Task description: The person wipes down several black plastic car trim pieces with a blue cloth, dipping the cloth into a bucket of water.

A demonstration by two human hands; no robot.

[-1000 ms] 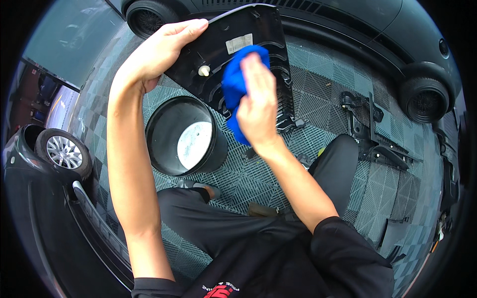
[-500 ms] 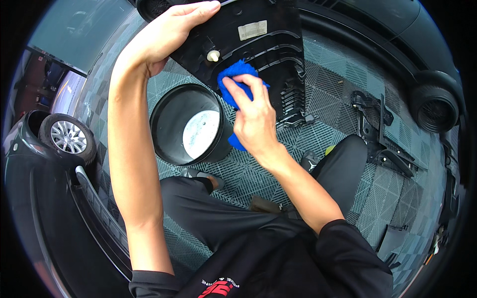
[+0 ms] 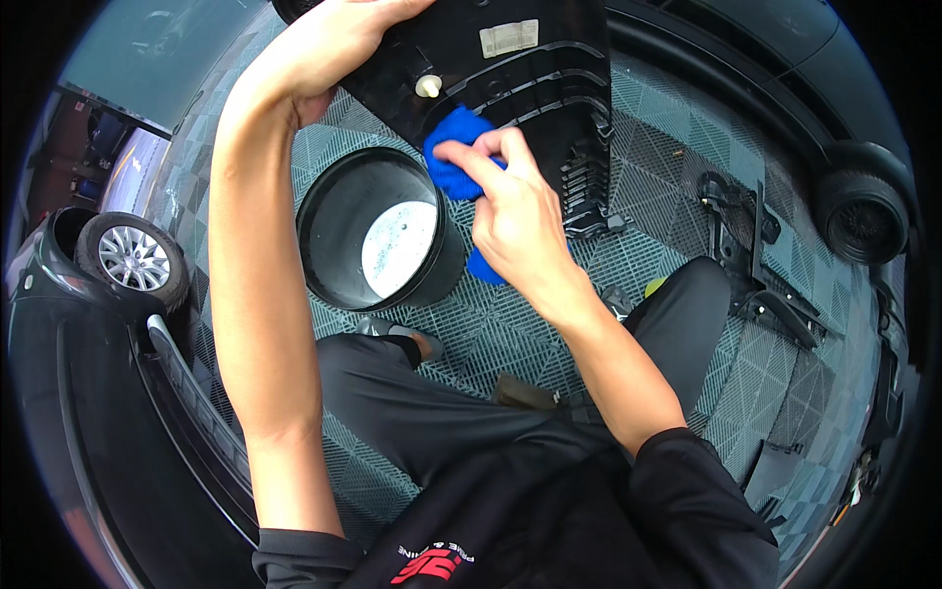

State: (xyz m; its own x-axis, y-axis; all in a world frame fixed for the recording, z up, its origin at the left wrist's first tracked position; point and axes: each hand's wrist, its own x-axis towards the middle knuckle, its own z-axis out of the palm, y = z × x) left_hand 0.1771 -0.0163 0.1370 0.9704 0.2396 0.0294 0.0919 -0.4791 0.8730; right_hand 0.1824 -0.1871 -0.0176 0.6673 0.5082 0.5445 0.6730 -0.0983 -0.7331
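At the top of the view, my left hand grips the left edge of a black plastic trim panel, thumb along its upper side; its fingertips are partly hidden. The panel is held up, tilted, with its ribbed underside toward me. A pale plastic clip sticks out of it, and a whitish label sits above. My right hand is closed on a bunched blue cloth and presses it at the panel's lower left edge. One end of the cloth hangs below the hand.
Below the panel stands a black bucket with foamy whitish liquid, near my foot. A small dark block lies between my legs. Black brackets lie on the tiled floor at right. A dark car is close on the left.
The cloth in my right hand has slid left and down across the panel toward its edge. The panel sits slightly higher and further right in view, my left hand still on it.
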